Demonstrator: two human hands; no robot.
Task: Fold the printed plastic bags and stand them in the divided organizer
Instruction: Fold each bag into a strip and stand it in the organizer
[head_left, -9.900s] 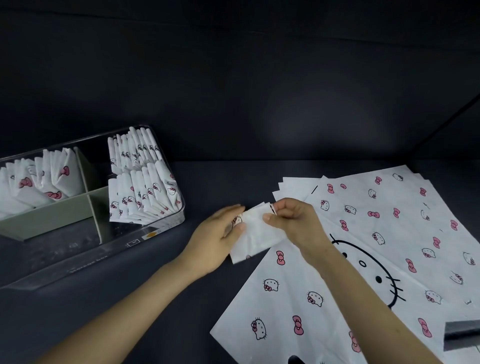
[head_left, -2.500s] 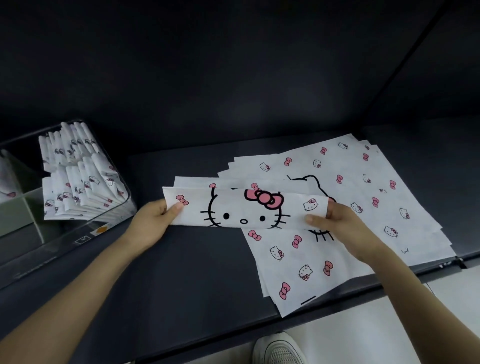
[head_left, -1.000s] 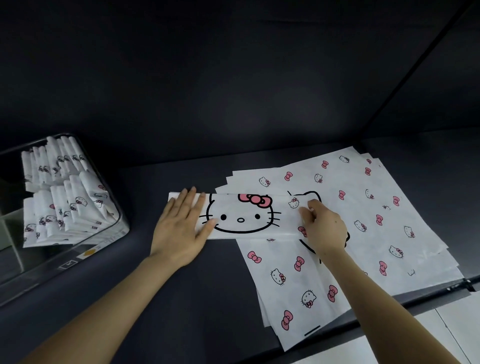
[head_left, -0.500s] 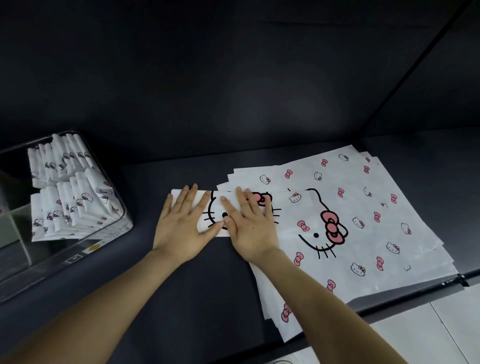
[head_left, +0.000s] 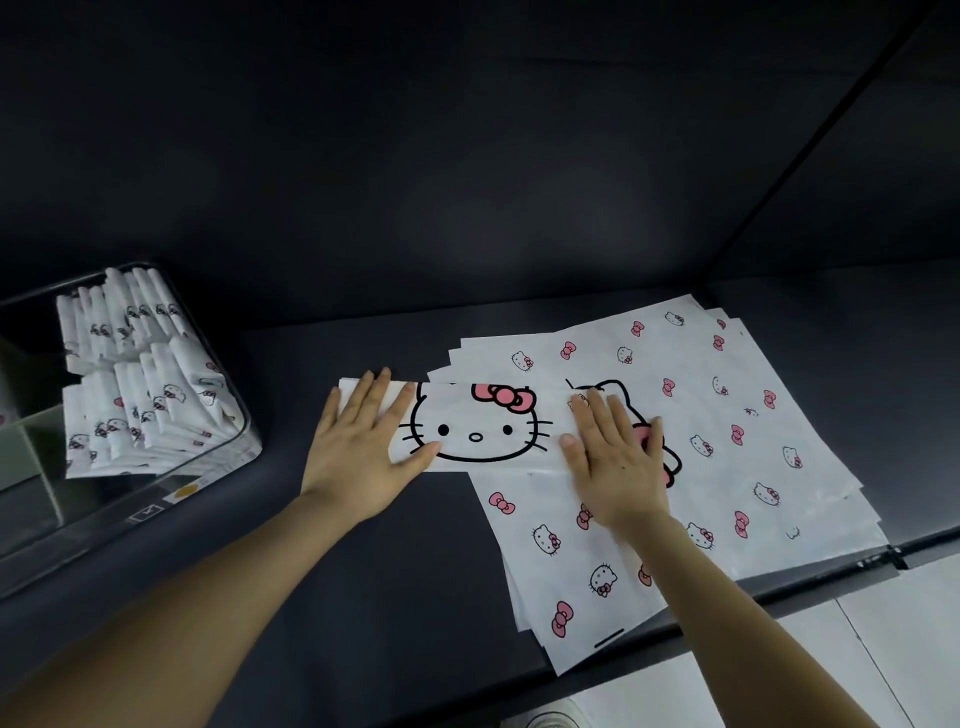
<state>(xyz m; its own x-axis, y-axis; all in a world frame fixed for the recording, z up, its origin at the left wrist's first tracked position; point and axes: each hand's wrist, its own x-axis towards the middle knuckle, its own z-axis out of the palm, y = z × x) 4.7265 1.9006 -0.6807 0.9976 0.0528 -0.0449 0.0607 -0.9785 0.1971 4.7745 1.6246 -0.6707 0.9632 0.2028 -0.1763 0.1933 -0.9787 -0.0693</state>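
A white plastic bag folded into a long strip (head_left: 483, 434), printed with a big cat face and pink bow, lies flat on the dark table. My left hand (head_left: 361, 441) presses its left end with straight fingers. My right hand (head_left: 613, 457) presses its right end flat, over the stack of unfolded printed bags (head_left: 727, 431). At the far left stands the clear divided organizer (head_left: 236, 447), with several folded bags (head_left: 140, 395) upright in its right compartments.
The dark table (head_left: 395, 571) ends in a front edge at lower right, with pale floor (head_left: 831, 670) beyond. The bag stack overhangs that edge slightly. A dark wall rises behind.
My right hand has slid rightward along the strip, from its middle to its right end, uncovering the cat face. My left hand stays pressed on the left end.
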